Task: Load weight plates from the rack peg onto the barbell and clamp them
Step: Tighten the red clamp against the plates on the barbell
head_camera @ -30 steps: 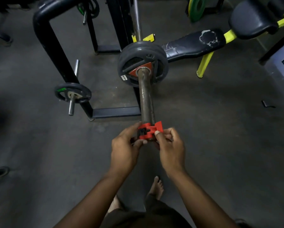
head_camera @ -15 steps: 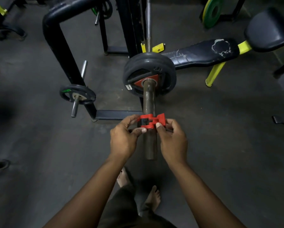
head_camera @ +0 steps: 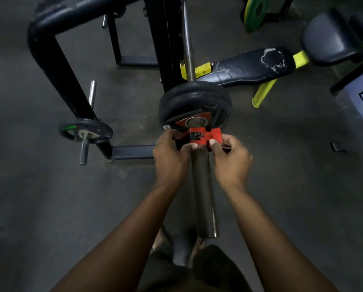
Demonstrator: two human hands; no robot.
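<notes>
A red clamp collar [head_camera: 204,135] sits around the barbell sleeve [head_camera: 203,192], right up against the black weight plates [head_camera: 194,101] loaded on the bar. My left hand [head_camera: 172,159] grips the collar's left side and my right hand [head_camera: 231,161] pinches its right side, where the lever sticks out. The sleeve's bare end points toward me, below my hands. A small black plate [head_camera: 85,131] hangs on a rack peg [head_camera: 83,151] to the left.
The black rack frame [head_camera: 56,66] stands to the left and behind the bar. A black and yellow bench [head_camera: 254,67] lies at the right, with a green plate [head_camera: 255,12] behind it. My bare feet [head_camera: 161,239] stand under the sleeve's end.
Both hands have slid the red collar along the sleeve from its near end up to the plates. I have stepped closer to the bar.
</notes>
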